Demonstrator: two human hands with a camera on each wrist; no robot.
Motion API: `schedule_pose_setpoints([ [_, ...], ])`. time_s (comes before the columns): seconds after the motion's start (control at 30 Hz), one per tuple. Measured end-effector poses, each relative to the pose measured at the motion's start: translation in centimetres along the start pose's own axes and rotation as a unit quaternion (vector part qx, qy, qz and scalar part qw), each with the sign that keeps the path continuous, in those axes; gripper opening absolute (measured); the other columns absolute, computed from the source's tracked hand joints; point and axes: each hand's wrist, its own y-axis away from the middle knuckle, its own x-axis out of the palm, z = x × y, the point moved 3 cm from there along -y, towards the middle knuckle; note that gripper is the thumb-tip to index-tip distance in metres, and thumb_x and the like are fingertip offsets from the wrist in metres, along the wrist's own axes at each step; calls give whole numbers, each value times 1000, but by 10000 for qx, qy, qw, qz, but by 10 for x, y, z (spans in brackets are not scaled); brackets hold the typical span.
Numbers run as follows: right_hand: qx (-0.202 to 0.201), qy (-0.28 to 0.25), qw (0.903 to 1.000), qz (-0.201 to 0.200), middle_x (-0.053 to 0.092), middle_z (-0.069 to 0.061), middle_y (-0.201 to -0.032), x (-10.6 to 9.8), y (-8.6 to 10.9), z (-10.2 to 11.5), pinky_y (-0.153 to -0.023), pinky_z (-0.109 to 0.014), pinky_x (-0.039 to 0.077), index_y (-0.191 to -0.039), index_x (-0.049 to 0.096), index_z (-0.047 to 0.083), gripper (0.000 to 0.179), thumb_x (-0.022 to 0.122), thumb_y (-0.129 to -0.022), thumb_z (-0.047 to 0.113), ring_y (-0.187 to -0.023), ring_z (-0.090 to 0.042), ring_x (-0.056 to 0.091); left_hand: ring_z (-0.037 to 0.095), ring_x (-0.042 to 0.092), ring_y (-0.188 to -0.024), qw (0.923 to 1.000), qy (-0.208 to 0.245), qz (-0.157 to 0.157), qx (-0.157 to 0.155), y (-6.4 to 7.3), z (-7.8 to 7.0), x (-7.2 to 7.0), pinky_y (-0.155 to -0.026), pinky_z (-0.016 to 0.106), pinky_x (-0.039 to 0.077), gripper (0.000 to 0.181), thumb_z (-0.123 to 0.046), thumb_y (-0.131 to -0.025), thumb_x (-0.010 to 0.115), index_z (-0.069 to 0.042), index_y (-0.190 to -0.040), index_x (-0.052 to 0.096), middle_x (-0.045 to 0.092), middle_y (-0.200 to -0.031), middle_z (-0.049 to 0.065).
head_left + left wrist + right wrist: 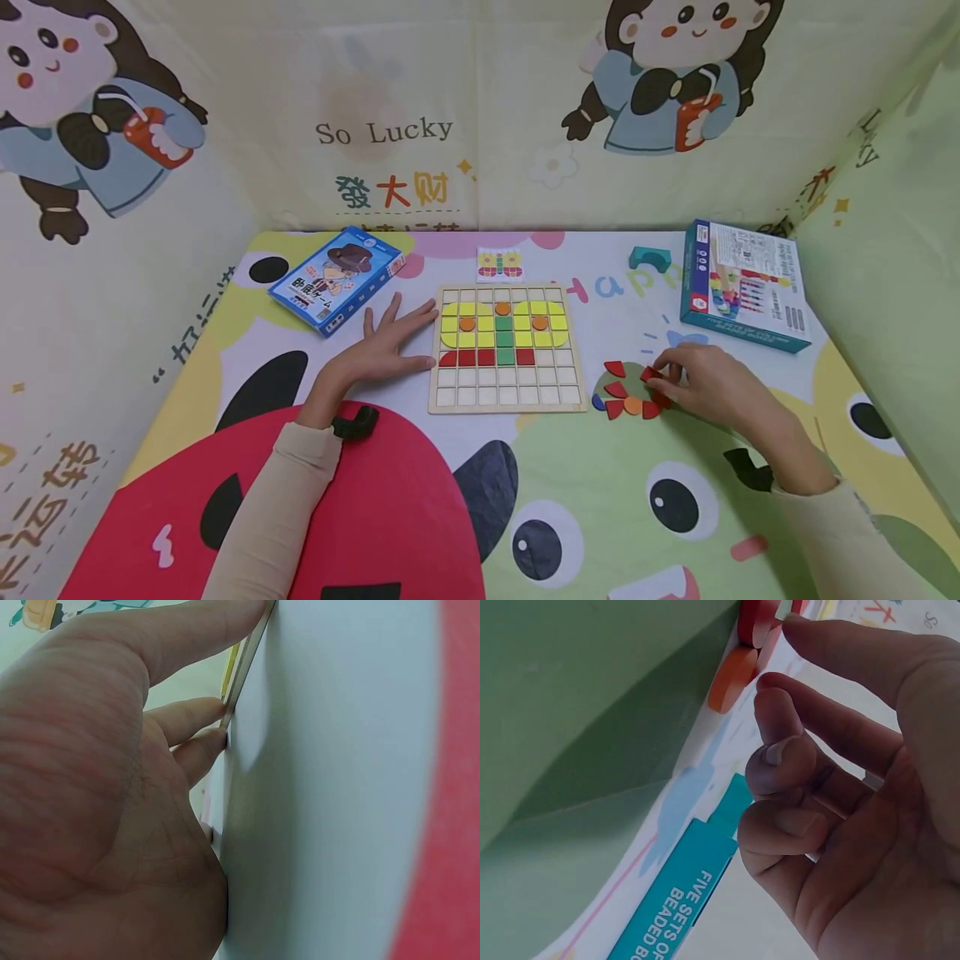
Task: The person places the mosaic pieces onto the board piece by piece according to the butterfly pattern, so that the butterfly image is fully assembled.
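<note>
A wooden grid board (507, 398) lies mid-table, with yellow, orange, green and red tiles laid in its squares. My left hand (386, 346) is spread flat at its left side. In the left wrist view, fingertips of the left hand (97, 795) touch the board's edge (244, 667). To the right of the board, my right hand (705, 383) pinches a red tile (649, 374) between thumb and forefinger, above a small group of loose pieces. In the right wrist view, the other fingers of the right hand (847, 780) are curled inward.
Red quarter-round pieces (615, 389), an orange disc (633, 406) and a blue piece (598, 402) lie loose. Behind the board is a pattern card (499, 265). A blue box (337, 279) stands back left; a teal block (650, 259) and a teal-edged box (750, 283) sit back right.
</note>
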Motion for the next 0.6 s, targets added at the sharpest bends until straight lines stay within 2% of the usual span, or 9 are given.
schedule_pose_setpoints([
  [0.33,-32,218,9998,29,67,3,-82,2,1,-2,-62,-27,46,-105,79,7,30,84,-90,31,-78,-15,56,38,-19,-167,10000,-9,-11,27,0,0,-1,-123,76,-21,91,-50,-92,73,-31,-169,27,14,-181,-4],
  [0.6,63,237,9997,72,66,0,-83,2,-6,7,-59,-27,45,-108,78,5,30,82,-91,29,-77,-16,55,41,-19,-166,10000,6,-10,70,1,0,0,-121,77,-23,91,-50,-93,72,-28,-169,28,15,-181,0],
])
